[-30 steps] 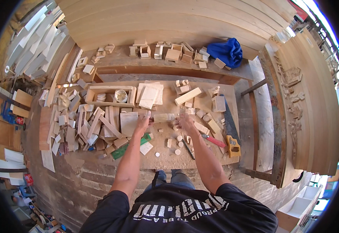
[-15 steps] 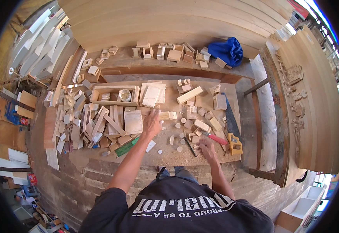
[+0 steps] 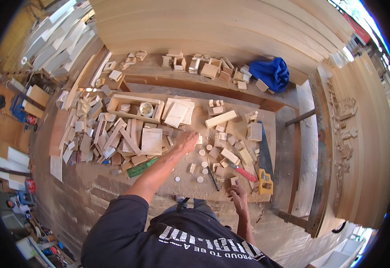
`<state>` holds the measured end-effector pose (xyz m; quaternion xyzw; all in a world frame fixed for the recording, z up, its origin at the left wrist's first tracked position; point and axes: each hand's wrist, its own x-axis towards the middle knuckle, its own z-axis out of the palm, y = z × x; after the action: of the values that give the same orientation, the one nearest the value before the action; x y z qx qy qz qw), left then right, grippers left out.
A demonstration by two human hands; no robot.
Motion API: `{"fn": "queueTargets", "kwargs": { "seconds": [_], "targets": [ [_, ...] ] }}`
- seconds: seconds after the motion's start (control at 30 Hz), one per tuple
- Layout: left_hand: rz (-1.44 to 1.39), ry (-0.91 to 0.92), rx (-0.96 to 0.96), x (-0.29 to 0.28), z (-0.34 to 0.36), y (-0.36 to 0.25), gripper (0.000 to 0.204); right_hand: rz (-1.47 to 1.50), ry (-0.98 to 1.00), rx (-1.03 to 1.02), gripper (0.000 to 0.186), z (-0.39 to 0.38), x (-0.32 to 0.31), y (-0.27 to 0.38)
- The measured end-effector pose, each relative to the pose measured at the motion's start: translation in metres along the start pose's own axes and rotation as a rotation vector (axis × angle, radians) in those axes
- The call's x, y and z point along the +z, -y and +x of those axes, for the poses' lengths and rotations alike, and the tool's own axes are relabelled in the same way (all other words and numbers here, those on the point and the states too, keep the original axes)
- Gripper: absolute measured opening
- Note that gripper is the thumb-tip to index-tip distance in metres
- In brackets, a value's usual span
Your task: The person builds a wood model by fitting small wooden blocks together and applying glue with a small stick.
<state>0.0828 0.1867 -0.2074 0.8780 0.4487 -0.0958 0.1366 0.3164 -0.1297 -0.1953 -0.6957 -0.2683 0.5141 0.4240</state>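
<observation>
My left hand point(image 3: 187, 143) reaches over the middle of the workbench. Its fingers are closed around a pale wooden piece, whose end point(image 3: 200, 140) sticks out past the fingertips; the rest is hidden beneath the hand. Close to the bench's front edge, my right hand point(image 3: 238, 196) has its fingers bent on a small wooden block point(image 3: 233, 181). Between the hands are several round wooden discs point(image 3: 200, 179), a dark pencil-like stick point(image 3: 212, 177) and loose blocks. A knife-like tool with a red handle point(image 3: 245, 173) lies just beyond my right hand.
A handsaw with a yellow handle point(image 3: 265, 181) lies along the bench's right side. Scrap wood point(image 3: 92, 134) is heaped at left, beside an open wooden box point(image 3: 132, 117) holding a small tub. Thin boards point(image 3: 177, 111) are stacked behind. A blue cloth point(image 3: 271, 73) rests on the back shelf.
My left hand has moved right and closed over the pale wooden piece. My right hand has drawn back toward me from the loose blocks, with a small block now at its fingertips.
</observation>
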Motion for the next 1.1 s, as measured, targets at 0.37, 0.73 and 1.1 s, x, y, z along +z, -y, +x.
{"fn": "queueTargets", "kwargs": {
  "seconds": [0.37,0.73,1.1],
  "targets": [
    [-1.057,-0.292,-0.433,-0.100,-0.123,0.038,0.053,-0.301,0.172,-0.599,0.020,0.137,0.128,0.198],
    [-1.454,-0.615,-0.368,-0.140,-0.254,0.157,0.074,-1.209,0.334,-0.867,0.029,0.238,0.431,0.254],
    [-1.587,-0.618,-0.241,-0.150,-0.286,0.236,0.051,-1.460,0.200,-0.583,0.036,0.248,0.473,0.250]
  ]
}}
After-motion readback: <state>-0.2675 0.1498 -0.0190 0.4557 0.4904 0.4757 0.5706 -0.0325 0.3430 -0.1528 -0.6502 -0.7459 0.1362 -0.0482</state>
